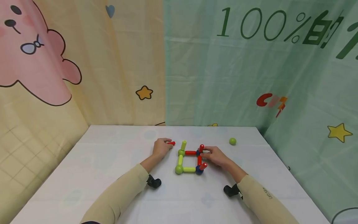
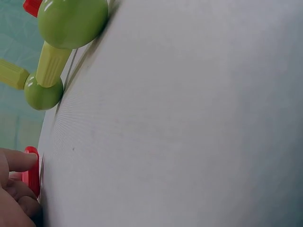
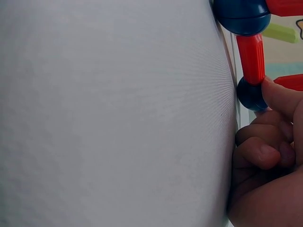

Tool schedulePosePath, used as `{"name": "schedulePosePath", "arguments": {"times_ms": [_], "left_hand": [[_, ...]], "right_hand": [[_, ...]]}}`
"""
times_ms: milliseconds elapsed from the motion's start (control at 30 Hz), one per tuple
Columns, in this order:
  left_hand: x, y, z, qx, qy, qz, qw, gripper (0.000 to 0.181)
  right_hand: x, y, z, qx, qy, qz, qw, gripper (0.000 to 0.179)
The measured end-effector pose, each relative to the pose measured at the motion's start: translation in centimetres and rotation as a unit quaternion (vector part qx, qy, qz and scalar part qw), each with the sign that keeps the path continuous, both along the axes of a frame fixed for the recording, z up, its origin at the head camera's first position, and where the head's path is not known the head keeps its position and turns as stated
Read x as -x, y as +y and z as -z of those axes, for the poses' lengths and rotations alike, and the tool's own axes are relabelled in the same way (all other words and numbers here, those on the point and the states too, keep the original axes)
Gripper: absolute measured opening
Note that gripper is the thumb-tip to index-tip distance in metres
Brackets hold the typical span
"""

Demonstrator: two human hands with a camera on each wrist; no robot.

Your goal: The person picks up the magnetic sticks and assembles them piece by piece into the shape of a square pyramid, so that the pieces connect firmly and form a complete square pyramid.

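On the table a square frame of balls and rods has a green ball (image 1: 179,169) at near left, another green ball (image 1: 181,152) at far left, and a blue ball (image 1: 199,170) at near right. My right hand (image 1: 216,156) pinches the far right blue ball (image 3: 252,94) between thumb and fingers. Red rods and yellow-green rods join the balls. Rods also rise from all corners but the near left. Left of the frame, my left hand (image 1: 162,148) pinches a loose red rod (image 2: 31,172) low at the tabletop.
A loose green ball (image 1: 232,141) lies at the back right of the white table (image 1: 134,199). Printed curtains (image 1: 195,77) hang behind the table and along both sides.
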State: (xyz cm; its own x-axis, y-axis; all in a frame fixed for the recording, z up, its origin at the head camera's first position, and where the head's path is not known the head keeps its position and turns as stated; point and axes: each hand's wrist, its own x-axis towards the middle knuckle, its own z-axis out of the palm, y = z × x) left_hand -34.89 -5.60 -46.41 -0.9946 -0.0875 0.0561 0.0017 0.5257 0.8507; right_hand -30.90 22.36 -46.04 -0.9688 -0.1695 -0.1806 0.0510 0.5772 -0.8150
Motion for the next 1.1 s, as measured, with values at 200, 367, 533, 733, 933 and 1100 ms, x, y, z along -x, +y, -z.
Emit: {"name": "schedulePosePath", "arguments": {"times_ms": [200, 367, 533, 733, 933, 1100], "left_hand": [[0.0, 0.0, 0.0, 0.019, 0.004, 0.0, 0.9998, 0.024], [-0.1, 0.1, -0.2, 0.035, -0.004, 0.008, 0.9993, 0.024], [-0.3, 0.2, -0.2, 0.024, -0.001, 0.009, 0.9997, 0.024], [-0.7, 0.3, -0.4, 0.005, 0.0, 0.01, 0.9999, 0.026], [-1.3, 0.2, -0.7, -0.023, -0.014, 0.012, 0.9996, 0.028], [-1.8, 0.0, -0.7, -0.06, -0.037, 0.027, 0.9972, 0.032]], "right_hand": [[0.2, -0.1, 0.0, -0.002, -0.002, 0.002, 1.0, 0.043], [0.4, 0.0, 0.3, -0.006, 0.011, 0.004, 0.9999, 0.043], [0.3, 0.0, 0.3, -0.004, 0.018, 0.005, 0.9998, 0.042], [0.2, -0.1, 0.2, -0.003, 0.022, 0.0, 0.9997, 0.042], [0.0, -0.2, 0.1, -0.001, 0.02, 0.0, 0.9998, 0.042], [-0.1, -0.2, 0.0, -0.001, 0.017, -0.001, 0.9998, 0.042]]}}
